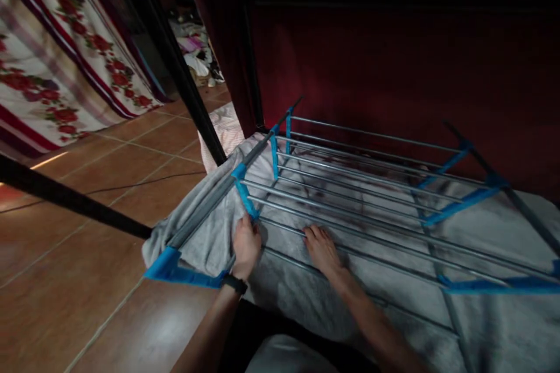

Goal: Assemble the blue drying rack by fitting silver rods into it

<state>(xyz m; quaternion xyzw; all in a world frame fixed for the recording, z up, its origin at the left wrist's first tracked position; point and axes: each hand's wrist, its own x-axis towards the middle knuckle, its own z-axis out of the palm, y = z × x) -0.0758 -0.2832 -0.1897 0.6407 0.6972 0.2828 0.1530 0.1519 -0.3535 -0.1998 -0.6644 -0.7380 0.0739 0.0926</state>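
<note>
A shoe rack of thin metal rods (350, 226) and blue plastic joints lies on a grey blanket (289, 297) in front of me. My left hand (246, 246), with a black band on its wrist, is closed at the lower end of a blue joint (246, 198) on the rack's left side. Its fingertips are partly hidden. To the right, my right hand (321, 247) has its fingers curled over a metal rod. Another blue joint (184, 271) sits at the near left corner, and more blue joints (464, 204) hold the rods at the right end.
A dark red wooden panel (394, 76) stands right behind the rack. Black poles (79, 201) slant across the left side. Beyond them are brown floor tiles (118, 198), a thin cable (144, 180), a floral curtain (79, 46) and a heap of cloth-like items (199, 55).
</note>
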